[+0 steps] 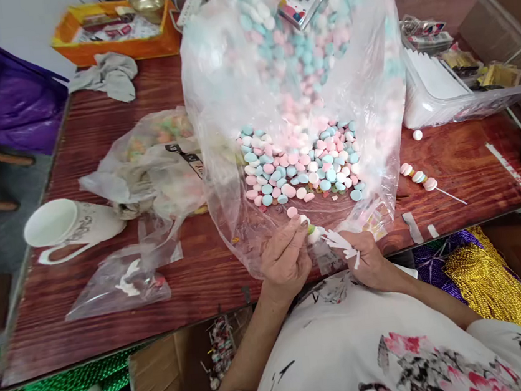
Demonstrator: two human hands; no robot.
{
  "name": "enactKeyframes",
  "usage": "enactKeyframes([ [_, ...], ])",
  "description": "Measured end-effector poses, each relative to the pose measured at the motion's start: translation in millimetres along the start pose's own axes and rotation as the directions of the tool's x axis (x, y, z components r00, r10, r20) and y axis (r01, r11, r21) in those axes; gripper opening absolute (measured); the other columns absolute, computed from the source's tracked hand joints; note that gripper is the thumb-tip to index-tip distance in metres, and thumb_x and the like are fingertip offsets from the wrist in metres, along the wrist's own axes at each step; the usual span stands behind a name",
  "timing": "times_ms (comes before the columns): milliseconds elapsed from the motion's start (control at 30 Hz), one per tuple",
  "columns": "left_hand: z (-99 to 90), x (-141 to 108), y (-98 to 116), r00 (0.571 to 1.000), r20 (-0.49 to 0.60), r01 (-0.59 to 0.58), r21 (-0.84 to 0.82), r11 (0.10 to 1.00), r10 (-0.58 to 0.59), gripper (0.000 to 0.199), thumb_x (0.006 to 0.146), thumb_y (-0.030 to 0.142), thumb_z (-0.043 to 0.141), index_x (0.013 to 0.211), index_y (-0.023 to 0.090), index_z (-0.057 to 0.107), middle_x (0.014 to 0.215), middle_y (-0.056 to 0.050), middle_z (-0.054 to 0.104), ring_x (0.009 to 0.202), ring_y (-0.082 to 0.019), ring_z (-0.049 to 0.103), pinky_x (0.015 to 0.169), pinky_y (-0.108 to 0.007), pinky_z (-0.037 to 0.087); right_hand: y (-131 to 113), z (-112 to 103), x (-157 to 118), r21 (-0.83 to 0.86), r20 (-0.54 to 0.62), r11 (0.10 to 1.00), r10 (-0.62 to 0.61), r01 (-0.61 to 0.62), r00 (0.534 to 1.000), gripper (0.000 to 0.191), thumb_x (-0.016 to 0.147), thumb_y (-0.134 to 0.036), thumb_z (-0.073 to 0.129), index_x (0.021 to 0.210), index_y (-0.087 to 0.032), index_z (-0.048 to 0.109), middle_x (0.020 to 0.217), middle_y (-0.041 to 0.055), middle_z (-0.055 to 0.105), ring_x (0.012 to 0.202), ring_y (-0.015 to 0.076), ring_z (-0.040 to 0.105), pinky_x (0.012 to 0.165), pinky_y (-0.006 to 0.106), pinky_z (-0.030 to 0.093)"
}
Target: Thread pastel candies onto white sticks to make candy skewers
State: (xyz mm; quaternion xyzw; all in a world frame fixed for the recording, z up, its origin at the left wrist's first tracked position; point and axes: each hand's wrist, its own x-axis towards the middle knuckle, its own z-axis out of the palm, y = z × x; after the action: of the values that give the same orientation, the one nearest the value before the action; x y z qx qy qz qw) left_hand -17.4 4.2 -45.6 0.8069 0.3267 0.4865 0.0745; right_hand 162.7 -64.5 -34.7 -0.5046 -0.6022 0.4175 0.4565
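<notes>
Craft workroom, wooden table (208,277), big clear bag (211,94) of pastel pieces (303,159), gold bead strands (496,284), cardboard box (154,383)

Wearing a wht. top (302,354) w/ pinkish-red flowers (402,342), blk. & grey leafy blotches (421,370); also marked w/ thin blk. strokes (286,368); loose wht. sleeves (493,338), approx. elbow-length; bare below.
</notes>
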Motion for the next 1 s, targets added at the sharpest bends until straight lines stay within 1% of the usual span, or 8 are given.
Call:
enactKeyframes([
  [100,1.1,6,4,1.0,0.025,0.019,-0.042,0.999,-0.018,0.049,0.084,0.006,0.064,0.131,0.022,0.062,0.123,-0.012,0.07,0.111,-0.024,0.069,0.096,-0.037,0.058,2,0,2,0.026,-0.06,1.0,0.001,0.001,0.998,0.022,0.092,-0.011,0.044,0.085,-0.018,0.064,0.069,-0.0024,0.057,0.061,0.0107,0.048,0.06,0.023,0.039],
  [233,4.1,7,7,0.924,0.064,0.378,-0.277,0.883,-0.376,0.039,0.089,0.018,0.065,0.128,0.024,0.064,0.122,-0.008,0.069,0.109,-0.021,0.068,0.098,-0.037,0.057,3,-3,1,0.0,-0.01,0.999,-0.037,0.037,0.999,0.02,0.094,-0.013,0.046,0.091,-0.019,0.066,0.076,0.0,0.06,0.068,0.0123,0.054,0.065,0.024,0.042],
  [300,8.2,3,7,0.885,0.115,0.462,-0.353,0.814,-0.452,0.033,0.09,0.02,0.065,0.123,0.025,0.068,0.12,-0.007,0.07,0.111,-0.021,0.067,0.101,-0.037,0.055,7,-3,-2,0.001,0.013,0.998,-0.062,0.062,0.998,0.02,0.094,-0.014,0.046,0.091,-0.019,0.065,0.077,0.0005,0.061,0.068,0.0123,0.054,0.065,0.024,0.043],
  [467,20.1,-11,12,0.895,0.159,0.445,-0.413,0.795,-0.418,0.045,0.093,0.015,0.058,0.137,0.027,0.058,0.13,-0.009,0.067,0.121,-0.022,0.063,0.109,-0.043,0.049,22,1,-9,-0.013,-0.086,1.0,-0.018,0.017,0.996,0.017,0.093,-0.015,0.047,0.087,-0.019,0.063,0.07,-0.0015,0.057,0.06,0.011,0.047,0.057,0.023,0.04],
  [633,27.2,-16,25,0.943,0.228,0.319,-0.412,0.853,-0.243,0.049,0.094,0.016,0.056,0.141,0.027,0.053,0.138,-0.01,0.062,0.128,-0.023,0.059,0.108,-0.043,0.05,27,5,-10,-0.011,-0.145,1.0,-0.025,0.024,0.989,0.019,0.095,-0.021,0.051,0.079,-0.02,0.062,0.065,-0.0027,0.051,0.057,0.0112,0.043,0.055,0.024,0.038],
  [833,27.5,-7,22,0.903,0.305,0.416,-0.446,0.792,-0.302,0.038,0.098,0.021,0.049,0.135,0.024,0.058,0.124,-0.01,0.07,0.112,-0.02,0.067,0.097,-0.038,0.056,30,-8,-11,-0.02,-0.224,0.999,0.039,-0.045,0.974,0.018,0.093,-0.024,0.053,0.081,-0.02,0.066,0.065,-0.0022,0.054,0.058,0.0123,0.046,0.057,0.025,0.041],
  [933,32.0,20,6,0.897,0.337,0.402,-0.349,0.847,-0.287,0.03,0.098,0.024,0.049,0.124,0.021,0.064,0.114,-0.009,0.071,0.101,-0.019,0.069,0.089,-0.034,0.057,37,-28,-11,0.045,-0.376,0.989,0.147,-0.14,0.915,0.013,0.09,-0.028,0.06,0.088,-0.02,0.07,0.073,-0.0002,0.063,0.065,0.0146,0.054,0.063,0.028,0.047],
  [1000,44.0,42,-4,0.874,0.453,0.293,-0.197,0.936,-0.178,0.025,0.097,0.023,0.05,0.114,0.017,0.067,0.105,-0.01,0.07,0.095,-0.019,0.067,0.085,-0.034,0.056,41,-41,-10,0.145,-0.481,0.975,0.221,-0.171,0.848,0.014,0.087,-0.032,0.065,0.089,-0.02,0.071,0.072,-0.0005,0.063,0.063,0.015,0.055,0.063,0.029,0.048],
])
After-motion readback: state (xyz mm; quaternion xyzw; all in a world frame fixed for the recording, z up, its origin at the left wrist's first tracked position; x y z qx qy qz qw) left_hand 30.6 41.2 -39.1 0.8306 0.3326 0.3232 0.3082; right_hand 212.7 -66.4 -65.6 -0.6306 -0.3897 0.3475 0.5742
